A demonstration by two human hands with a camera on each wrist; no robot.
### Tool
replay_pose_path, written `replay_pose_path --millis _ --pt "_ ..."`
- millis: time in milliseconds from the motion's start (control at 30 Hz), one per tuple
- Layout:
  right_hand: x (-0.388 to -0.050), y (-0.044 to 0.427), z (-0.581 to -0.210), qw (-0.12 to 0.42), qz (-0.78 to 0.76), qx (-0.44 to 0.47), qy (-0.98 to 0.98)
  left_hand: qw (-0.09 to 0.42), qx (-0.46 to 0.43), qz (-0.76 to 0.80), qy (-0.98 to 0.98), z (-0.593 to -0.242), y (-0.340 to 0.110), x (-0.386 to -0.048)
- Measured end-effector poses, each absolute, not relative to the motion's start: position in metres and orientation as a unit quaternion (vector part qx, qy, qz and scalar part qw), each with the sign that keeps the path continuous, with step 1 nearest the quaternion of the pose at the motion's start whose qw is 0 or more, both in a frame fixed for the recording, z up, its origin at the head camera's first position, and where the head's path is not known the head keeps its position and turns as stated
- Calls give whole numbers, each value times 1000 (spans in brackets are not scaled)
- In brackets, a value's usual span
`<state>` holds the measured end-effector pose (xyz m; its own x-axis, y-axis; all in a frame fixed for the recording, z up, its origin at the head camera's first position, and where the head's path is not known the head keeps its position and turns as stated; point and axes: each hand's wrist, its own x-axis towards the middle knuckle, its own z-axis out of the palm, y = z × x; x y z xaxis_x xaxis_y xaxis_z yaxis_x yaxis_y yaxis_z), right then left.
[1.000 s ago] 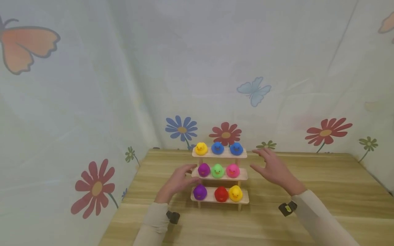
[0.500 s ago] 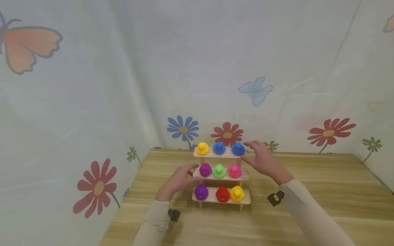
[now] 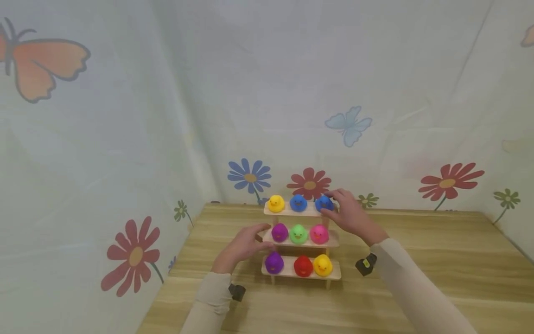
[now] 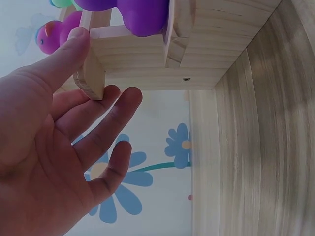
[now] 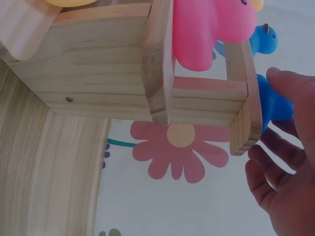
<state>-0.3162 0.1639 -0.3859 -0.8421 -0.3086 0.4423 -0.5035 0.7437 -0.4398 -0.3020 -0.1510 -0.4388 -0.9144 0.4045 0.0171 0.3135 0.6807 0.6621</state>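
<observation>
In head view, pinching the rightmost blue duck (image 3: 323, 202) on the top shelf (image 3: 308, 213) with the right hand (image 3: 352, 215); in left wrist view, gripping one end of the middle shelf (image 4: 92, 78) with the left hand (image 4: 54, 145); in right wrist view, clasping that duck between thumb and fingers.

Pale flowered backdrop (image 3: 267, 69), wooden table (image 3: 450, 260)
</observation>
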Motion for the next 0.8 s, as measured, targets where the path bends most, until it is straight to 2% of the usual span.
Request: replay_pose_path --millis 400,800 --pt "-316 162 -386 158 285 213 -921 69 185 357 913 -438 -149 -299" --pt "-307 183 -377 244 272 267 -892 61 185 363 911 -441 -151 -302"
